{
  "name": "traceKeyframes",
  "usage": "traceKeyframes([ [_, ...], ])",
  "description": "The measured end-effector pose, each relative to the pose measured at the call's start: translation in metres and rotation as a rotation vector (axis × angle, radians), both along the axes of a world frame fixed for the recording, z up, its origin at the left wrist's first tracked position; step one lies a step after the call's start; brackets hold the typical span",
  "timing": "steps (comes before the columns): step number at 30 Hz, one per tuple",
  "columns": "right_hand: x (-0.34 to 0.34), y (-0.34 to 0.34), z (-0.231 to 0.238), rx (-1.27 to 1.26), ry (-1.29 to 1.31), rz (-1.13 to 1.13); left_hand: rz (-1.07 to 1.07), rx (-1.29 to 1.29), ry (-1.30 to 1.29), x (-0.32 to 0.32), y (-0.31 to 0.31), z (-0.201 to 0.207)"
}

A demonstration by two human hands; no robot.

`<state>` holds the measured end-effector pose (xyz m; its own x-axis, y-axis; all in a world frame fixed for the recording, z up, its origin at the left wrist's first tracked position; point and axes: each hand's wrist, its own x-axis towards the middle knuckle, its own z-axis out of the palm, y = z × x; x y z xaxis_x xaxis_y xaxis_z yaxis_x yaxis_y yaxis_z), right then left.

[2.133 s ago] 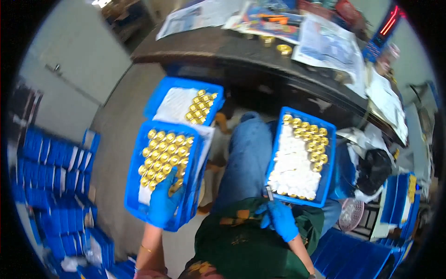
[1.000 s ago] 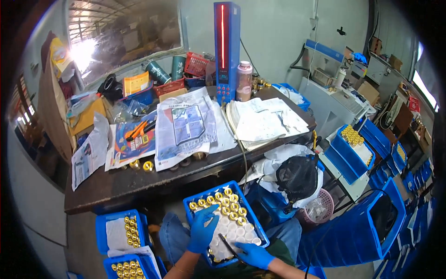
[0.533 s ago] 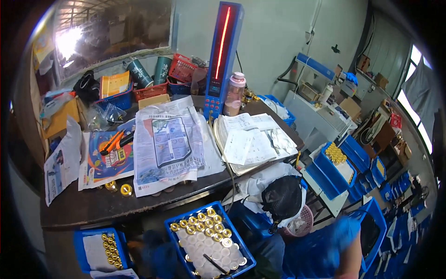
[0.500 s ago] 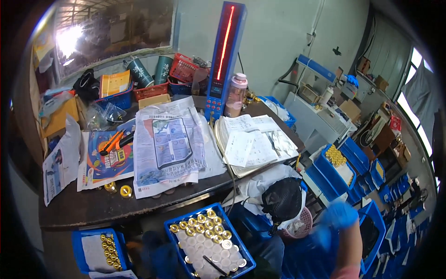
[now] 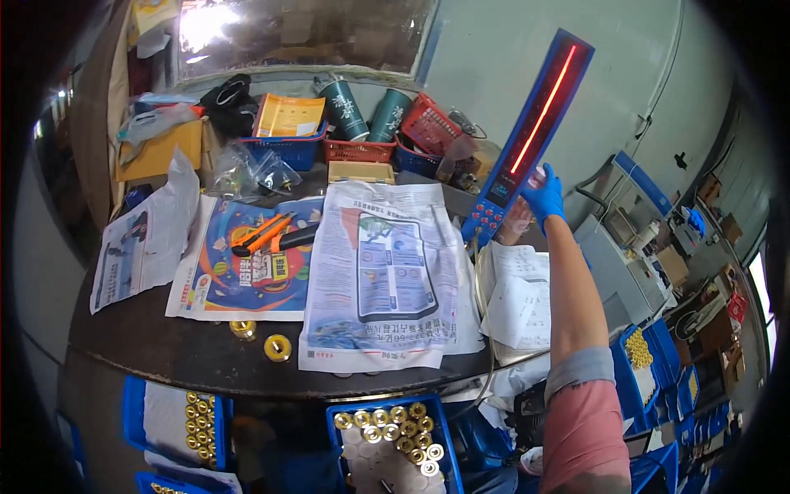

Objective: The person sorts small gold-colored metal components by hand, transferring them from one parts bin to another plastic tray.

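Observation:
My right hand (image 5: 544, 200), in a blue glove, reaches across the bench with its fingers closed round the upper part of a pinkish bottle (image 5: 514, 224). The bottle stands just behind a tall blue column gauge (image 5: 539, 111) with a lit red bar, which partly hides it. Below my forearm lies an open notebook (image 5: 517, 296) with handwritten pages. No part of my left hand can be made out. At the lower edge, a blue bin (image 5: 336, 412) holds rows of brass-coloured round fittings (image 5: 398, 414) on a pale layer.
Newspaper sheets (image 5: 383, 280) cover the bench, with an orange utility knife (image 5: 267, 235) on a colourful one. Two brass fittings (image 5: 278, 347) sit near the front edge. Baskets (image 5: 360, 151) line the back. Another blue bin (image 5: 136, 420) stands at lower left. More bins (image 5: 650, 362) are at right.
My right hand has gone from above the blue bins at lower right up to the bottle and closed on it. The view has swung, so the bench now appears farther right.

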<state>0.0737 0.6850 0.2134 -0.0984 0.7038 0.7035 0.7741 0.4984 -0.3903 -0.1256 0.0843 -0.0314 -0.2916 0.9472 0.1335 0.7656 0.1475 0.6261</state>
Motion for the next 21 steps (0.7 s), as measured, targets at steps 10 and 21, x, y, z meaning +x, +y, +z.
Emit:
traceKeyframes([
  [10, 0.039, -0.057, 0.027, 0.236, 0.49, 0.087, 0.002, 0.09, -0.081, 0.011, 0.01, 0.035],
  [21, -0.012, -0.388, 0.082, -0.003, -0.055, 0.706, 0.039, 0.517, -0.466, 0.041, 0.012, 0.123],
])
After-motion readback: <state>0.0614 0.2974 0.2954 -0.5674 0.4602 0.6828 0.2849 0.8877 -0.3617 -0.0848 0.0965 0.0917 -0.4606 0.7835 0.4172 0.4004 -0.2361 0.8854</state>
